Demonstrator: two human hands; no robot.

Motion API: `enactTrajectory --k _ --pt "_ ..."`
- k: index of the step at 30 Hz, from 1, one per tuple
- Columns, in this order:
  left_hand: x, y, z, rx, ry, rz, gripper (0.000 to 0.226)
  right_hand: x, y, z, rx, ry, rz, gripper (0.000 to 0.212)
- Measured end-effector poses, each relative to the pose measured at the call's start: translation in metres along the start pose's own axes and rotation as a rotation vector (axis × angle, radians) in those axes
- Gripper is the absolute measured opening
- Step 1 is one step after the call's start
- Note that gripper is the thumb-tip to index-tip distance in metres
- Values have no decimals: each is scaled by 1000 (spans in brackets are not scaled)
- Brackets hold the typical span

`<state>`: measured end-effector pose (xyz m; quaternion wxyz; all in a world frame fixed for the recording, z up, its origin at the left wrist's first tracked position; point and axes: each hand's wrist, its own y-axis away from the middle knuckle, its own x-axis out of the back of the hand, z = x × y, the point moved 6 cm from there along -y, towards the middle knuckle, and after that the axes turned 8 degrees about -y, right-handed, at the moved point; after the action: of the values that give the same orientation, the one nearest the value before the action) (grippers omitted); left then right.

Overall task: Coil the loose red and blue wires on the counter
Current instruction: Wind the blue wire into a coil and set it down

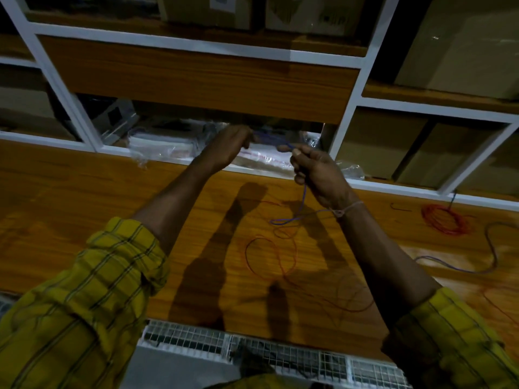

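Above the glossy wooden counter (84, 192), both hands pinch the thin blue wire (303, 197): left hand (230, 148) and right hand (317, 171) closed on it. Loose red wire (269, 256) sprawls below; a coiled red bundle (445, 220) lies right. No writing is legible.

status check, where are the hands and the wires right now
Both hands raised, left hand and right hand pinching the blue wire between them. Loose red wire on the counter. Red coil far right. Nothing blocking.
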<state>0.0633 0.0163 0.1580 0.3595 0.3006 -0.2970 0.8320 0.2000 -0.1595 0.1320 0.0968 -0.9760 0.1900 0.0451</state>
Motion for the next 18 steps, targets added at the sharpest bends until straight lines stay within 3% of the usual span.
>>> enactTrajectory --k 3,7,11,13,16,18 --pt "-10 5 -2 -67 22 -36 41 25 -9 -8 32 21 163 30" --pt "-20 3 -8 -128 28 -25 41 52 -9 -24 123 225 393 32" --pt "-23 -1 -17 37 443 -107 32 71 -7 -31 93 326 434 29" --pt "-16 -7 -36 201 639 -30 30 81 -5 -30 31 328 402 34" --pt "-6 -11 -68 509 1176 70 40 99 2 -21 -28 286 322 32" --pt "4 -8 -83 617 1483 207 45 115 8 -10 -61 278 309 30"
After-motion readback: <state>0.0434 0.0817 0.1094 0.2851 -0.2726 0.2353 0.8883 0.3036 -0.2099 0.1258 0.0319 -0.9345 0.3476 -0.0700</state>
